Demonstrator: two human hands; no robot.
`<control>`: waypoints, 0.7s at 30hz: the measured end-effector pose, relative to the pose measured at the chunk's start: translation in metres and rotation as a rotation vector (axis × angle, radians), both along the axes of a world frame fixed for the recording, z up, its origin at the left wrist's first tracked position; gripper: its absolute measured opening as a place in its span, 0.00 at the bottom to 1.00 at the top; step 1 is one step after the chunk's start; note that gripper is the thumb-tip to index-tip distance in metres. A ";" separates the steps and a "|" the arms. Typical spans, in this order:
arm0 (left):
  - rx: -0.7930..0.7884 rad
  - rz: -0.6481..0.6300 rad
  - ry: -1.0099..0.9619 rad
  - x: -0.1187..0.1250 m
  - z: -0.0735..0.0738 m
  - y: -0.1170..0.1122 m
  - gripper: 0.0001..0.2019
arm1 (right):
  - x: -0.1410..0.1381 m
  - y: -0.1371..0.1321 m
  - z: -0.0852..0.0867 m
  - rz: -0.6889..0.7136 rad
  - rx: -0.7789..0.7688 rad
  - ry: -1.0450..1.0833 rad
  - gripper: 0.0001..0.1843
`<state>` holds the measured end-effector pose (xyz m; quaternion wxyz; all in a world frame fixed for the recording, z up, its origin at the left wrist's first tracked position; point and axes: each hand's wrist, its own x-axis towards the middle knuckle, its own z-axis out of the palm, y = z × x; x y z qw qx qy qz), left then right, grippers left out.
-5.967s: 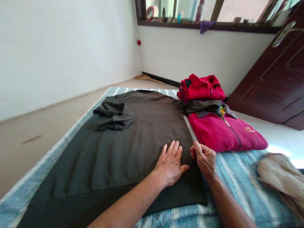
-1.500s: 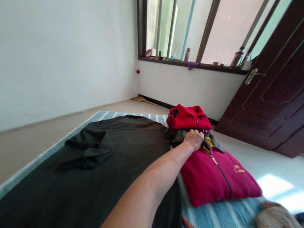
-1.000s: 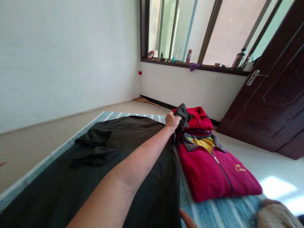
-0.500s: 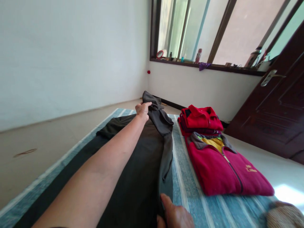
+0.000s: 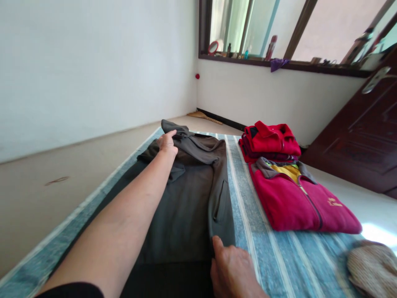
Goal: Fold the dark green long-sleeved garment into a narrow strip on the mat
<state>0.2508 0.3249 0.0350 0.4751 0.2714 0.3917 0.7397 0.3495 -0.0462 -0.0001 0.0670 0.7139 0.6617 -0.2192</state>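
Observation:
A dark grey jacket [image 5: 180, 215] lies spread in front of me on a blue striped cloth [image 5: 248, 207]. At the jacket's far end my left hand [image 5: 167, 142] is closed on a sleeve, which is folded across toward the left. Low in the view my right hand [image 5: 232, 269] pinches the jacket's right edge, below a zipped pocket. Part of that hand is cut off by the lower frame edge. The jacket's left sleeve side is bunched beyond my left forearm.
Right of the jacket lies a folded magenta zip jacket [image 5: 297, 198], with a stack of folded red clothes [image 5: 273, 142] behind it. A brown knitted item [image 5: 374, 267] sits at the lower right. A dark door [image 5: 356, 140] and a windowsill [image 5: 279, 65] with small items stand beyond.
My left hand has drawn the sleeve leftward across the jacket's top, uncovering the collar area. My right hand stays on the right edge. The view has tilted slightly down.

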 end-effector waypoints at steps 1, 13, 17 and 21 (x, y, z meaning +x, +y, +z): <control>0.002 -0.007 -0.022 -0.001 0.003 -0.001 0.09 | 0.000 -0.001 0.000 0.007 0.004 -0.004 0.30; -0.024 -0.162 -0.056 -0.009 0.005 -0.004 0.08 | -0.002 -0.003 -0.005 0.015 0.018 0.013 0.28; -0.100 -0.140 0.023 -0.014 -0.012 -0.006 0.09 | -0.004 -0.005 -0.005 -0.002 0.023 0.026 0.26; -0.105 -0.114 0.071 -0.021 -0.025 -0.011 0.11 | -0.005 -0.009 -0.004 -0.006 0.051 0.057 0.24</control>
